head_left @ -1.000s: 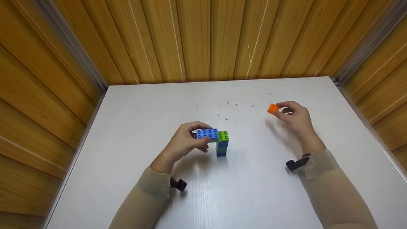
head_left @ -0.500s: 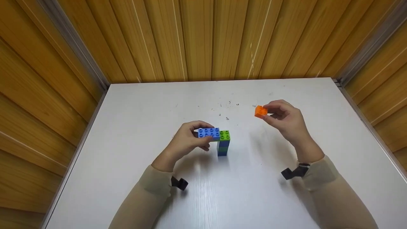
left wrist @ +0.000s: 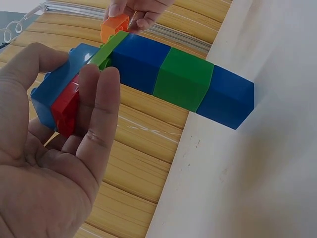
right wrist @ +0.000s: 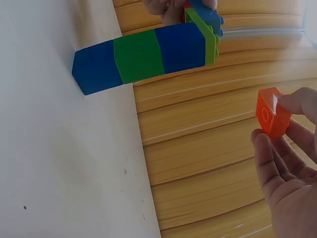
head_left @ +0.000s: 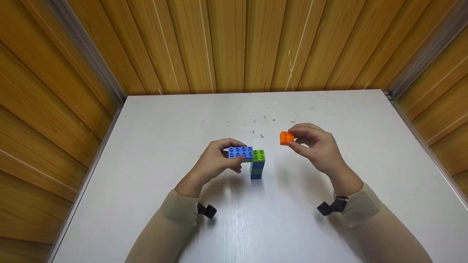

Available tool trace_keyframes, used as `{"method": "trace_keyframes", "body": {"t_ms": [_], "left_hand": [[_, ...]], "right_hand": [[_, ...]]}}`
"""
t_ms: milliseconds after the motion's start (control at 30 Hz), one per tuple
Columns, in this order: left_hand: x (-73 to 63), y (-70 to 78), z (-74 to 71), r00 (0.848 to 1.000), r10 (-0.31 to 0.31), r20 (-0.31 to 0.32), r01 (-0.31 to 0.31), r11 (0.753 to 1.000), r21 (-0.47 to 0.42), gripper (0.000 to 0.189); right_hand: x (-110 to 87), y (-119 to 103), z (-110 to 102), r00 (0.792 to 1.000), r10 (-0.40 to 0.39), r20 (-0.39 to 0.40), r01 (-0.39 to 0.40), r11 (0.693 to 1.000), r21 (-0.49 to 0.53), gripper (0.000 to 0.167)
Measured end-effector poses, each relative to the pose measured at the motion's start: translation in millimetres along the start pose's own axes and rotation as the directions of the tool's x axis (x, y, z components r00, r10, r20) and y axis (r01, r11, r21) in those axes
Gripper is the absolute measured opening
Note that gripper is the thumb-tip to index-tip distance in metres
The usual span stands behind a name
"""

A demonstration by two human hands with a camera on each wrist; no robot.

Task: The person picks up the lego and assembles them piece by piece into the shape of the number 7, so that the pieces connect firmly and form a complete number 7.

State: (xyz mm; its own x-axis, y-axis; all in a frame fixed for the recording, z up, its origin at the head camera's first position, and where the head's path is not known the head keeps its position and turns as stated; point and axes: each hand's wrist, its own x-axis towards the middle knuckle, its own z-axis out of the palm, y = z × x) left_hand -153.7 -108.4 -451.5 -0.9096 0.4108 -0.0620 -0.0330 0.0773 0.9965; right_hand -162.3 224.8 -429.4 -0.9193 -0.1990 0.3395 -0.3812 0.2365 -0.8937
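A column of blue and green toy building bricks [left wrist: 183, 79] stands upright on the table, topped by a thin lime green plate [head_left: 259, 155]. At its upper left, my left hand [head_left: 212, 160] grips a studded light blue brick [head_left: 240, 151] between thumb and fingers. Under that blue brick, the left wrist view shows a red brick [left wrist: 66, 110], partly covered by the fingers. My right hand [head_left: 317, 149] pinches a small orange brick [head_left: 286, 138] by its right end. The orange brick is in the air, right of the column and apart from it.
The white table [head_left: 164, 120] has small dark scuff marks [head_left: 261, 136] beyond the column. Wood-patterned panels [head_left: 226, 44] enclose its back and both sides. A black wrist camera [head_left: 207, 210] sits at the left cuff, another [head_left: 331, 206] at the right cuff.
My right hand has moved left and slightly toward me with the orange brick, closer to the column. My left hand stays in place on the blue brick.
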Motion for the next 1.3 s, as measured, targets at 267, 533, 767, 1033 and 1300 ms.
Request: {"method": "trace_keyframes", "body": {"t_ms": [267, 533, 767, 1033, 1300], "left_hand": [[-0.3, 1.4, 1.2, 1.0, -0.014, -0.008, 0.013, 1.0, -0.007, 0.039], [0.3, -0.4, 1.2, 1.0, -0.018, -0.016, 0.018, 1.0, 0.0, 0.038], [0.1, 0.5, 1.5, 1.0, -0.017, -0.024, 0.018, 1.0, 0.022, 0.039], [0.2, 1.5, 0.8, 1.0, -0.006, -0.023, 0.007, 0.999, 0.039, 0.039], [-0.2, 0.6, 0.3, 1.0, 0.0, -0.014, 0.001, 1.0, 0.027, 0.039]], "right_hand": [[-5.8, -2, 17, 0.999, -0.044, 0.03, 0.045, 0.999, -0.011, 0.036], [-7.5, -3, 30, 0.993, -0.086, 0.087, 0.09, 0.995, -0.041, 0.034], [-7.2, -4, 40, 0.988, -0.08, 0.132, 0.091, 0.993, -0.074, 0.033], [-5.7, -3, 47, 0.987, -0.034, 0.158, 0.052, 0.993, -0.111, 0.03], [-4.1, -1, 51, 0.981, -0.053, 0.185, 0.072, 0.992, -0.1, 0.03]]}}
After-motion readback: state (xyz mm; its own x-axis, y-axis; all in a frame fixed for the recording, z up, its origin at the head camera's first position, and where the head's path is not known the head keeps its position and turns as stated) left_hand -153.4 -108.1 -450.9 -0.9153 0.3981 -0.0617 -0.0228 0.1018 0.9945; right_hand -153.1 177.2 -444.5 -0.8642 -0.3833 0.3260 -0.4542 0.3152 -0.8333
